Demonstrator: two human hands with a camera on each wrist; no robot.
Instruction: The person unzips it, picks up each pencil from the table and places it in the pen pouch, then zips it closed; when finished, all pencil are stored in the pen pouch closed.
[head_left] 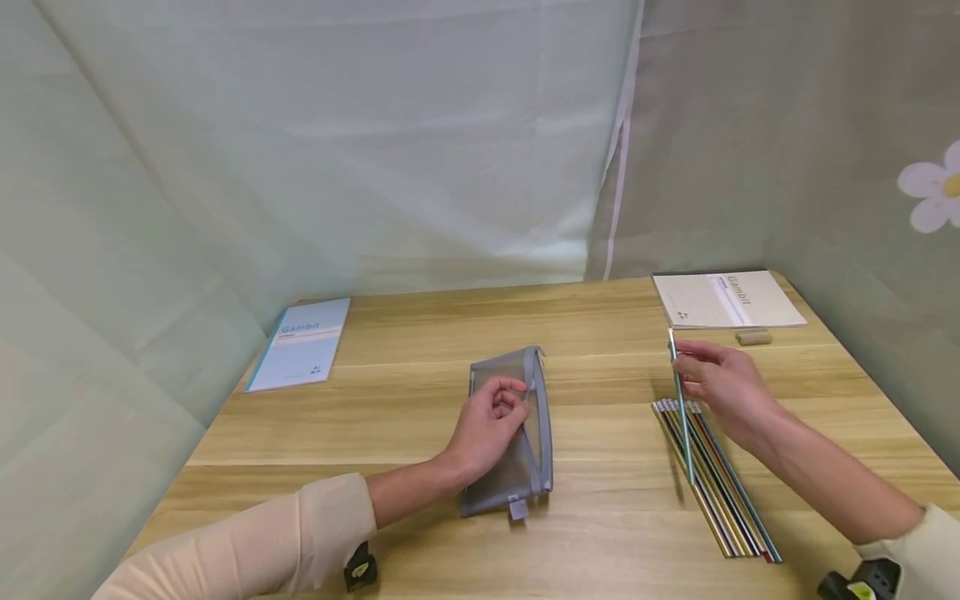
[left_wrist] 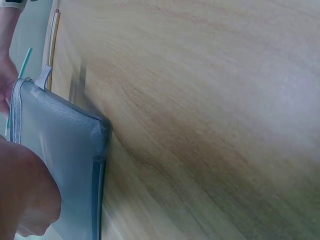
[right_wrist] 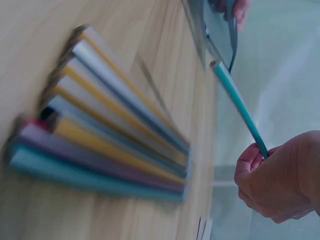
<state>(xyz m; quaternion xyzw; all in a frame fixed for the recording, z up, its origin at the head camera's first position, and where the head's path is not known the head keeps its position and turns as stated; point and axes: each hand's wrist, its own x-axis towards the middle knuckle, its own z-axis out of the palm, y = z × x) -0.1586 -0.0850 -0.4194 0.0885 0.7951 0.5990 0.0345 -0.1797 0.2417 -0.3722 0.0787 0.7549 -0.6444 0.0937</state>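
Observation:
A grey zip pencil case point(head_left: 491, 493) lies in the middle of the table. My left hand point(head_left: 483, 429) is over it, its curled fingers pinching the case near the zipped edge; the fingertips are partly hidden in the left wrist view. To the right, my right hand point(head_left: 723, 390) pinches a teal pencil point(head_left: 685, 437) near its eraser end and holds it raised, tip pointing down. Beneath it several pencils point(head_left: 723, 508) in gold, black, red and teal lie side by side on the table. In the right wrist view the held pencil point(right_wrist: 240, 105) is apart from that row.
A blue notebook point(head_left: 303, 346) lies at the table's far left. Another, cream notebook point(head_left: 731, 300) lies at the back right, with a small brownish block point(head_left: 753, 337) just in front of it. Curtains point(head_left: 450, 150) hang behind the wooden table point(head_left: 600, 533).

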